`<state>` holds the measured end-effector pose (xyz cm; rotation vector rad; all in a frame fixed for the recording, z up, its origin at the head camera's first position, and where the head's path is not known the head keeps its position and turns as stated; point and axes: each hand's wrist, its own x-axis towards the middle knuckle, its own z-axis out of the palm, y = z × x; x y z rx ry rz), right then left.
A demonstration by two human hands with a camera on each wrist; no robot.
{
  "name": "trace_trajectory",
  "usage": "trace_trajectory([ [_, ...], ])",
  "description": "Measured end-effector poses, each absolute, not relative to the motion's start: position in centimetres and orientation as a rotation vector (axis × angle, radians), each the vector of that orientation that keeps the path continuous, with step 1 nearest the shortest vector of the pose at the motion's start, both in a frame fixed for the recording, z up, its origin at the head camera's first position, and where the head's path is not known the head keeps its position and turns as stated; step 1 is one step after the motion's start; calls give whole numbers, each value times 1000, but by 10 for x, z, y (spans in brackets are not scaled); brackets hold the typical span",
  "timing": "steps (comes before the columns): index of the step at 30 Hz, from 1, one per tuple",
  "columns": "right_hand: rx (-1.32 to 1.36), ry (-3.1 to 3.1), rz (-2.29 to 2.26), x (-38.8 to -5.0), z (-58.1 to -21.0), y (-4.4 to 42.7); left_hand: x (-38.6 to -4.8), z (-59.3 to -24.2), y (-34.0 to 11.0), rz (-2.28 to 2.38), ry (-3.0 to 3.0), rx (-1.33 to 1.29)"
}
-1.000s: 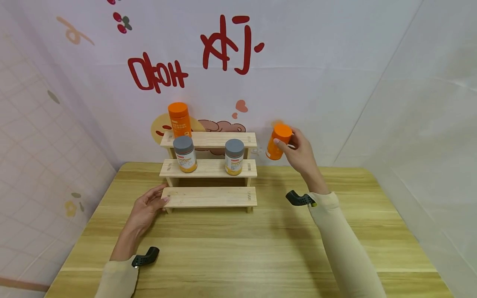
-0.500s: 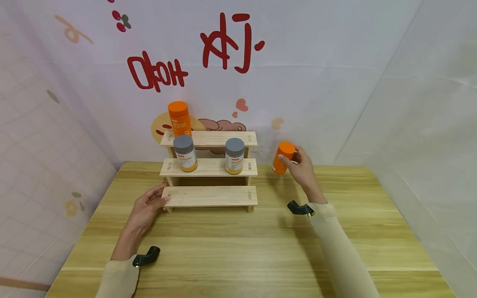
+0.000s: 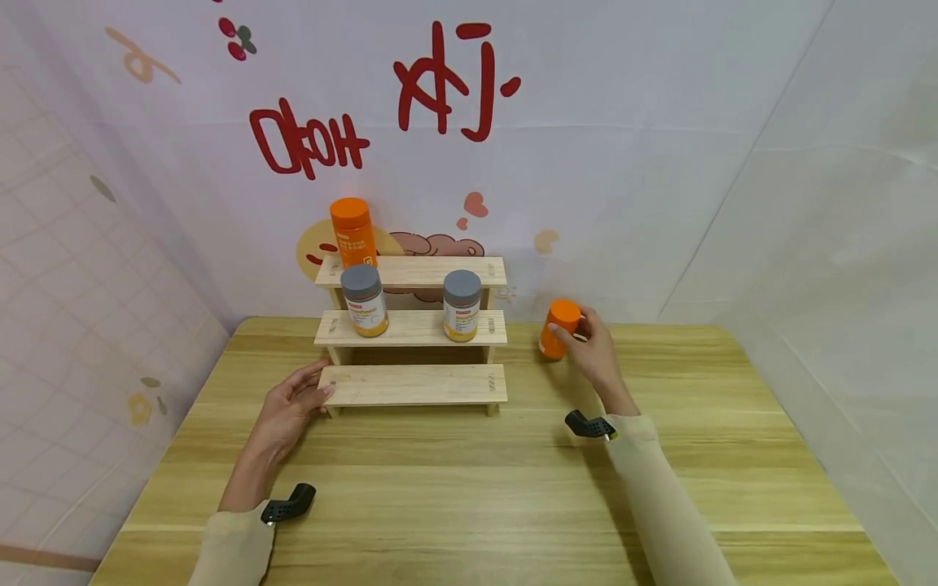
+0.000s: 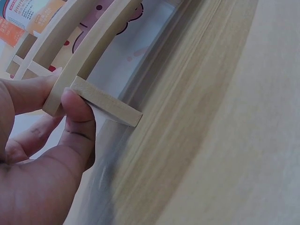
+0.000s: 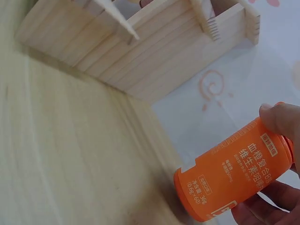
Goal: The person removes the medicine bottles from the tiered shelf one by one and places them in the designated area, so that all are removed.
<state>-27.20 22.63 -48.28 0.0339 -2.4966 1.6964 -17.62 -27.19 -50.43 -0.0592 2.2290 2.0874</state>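
In the head view the right hand grips an orange bottle by its upper part, right of a three-tier wooden rack. The right wrist view shows that bottle tilted, with its base close to the tabletop; contact cannot be told. The left hand pinches the left end of the lowest shelf, thumb on top, also seen in the left wrist view on the shelf end. Another orange bottle stands on the top shelf's left. Two grey-capped bottles stand on the middle shelf.
The rack stands on a wood-grain table near the back wall, which is covered with printed white cloth. More cloth hangs at the left and right sides. Each wrist wears a black device.
The right hand has lowered the orange bottle from beside the top shelf towards the tabletop, slightly to the right. The left hand keeps its hold on the lowest shelf.
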Motion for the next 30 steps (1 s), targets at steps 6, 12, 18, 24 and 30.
trace_trajectory([
  [6, 16, -2502, 1670, -271, -492, 228, -176, -505, -272, 2090, 2225, -59],
  [12, -1, -2483, 1701, -271, -495, 228, -177, -504, -271, 2132, 2196, -60],
  [18, -15, -2513, 1717, -271, -493, 228, -177, -504, -270, 2118, 2207, -58],
  [24, 39, -2564, 1673, -270, -483, 227, -176, -505, -271, 2129, 2196, -72],
  [30, 85, -2567, 1608, -270, -471, 227, -176, -506, -272, 2128, 2195, -55],
])
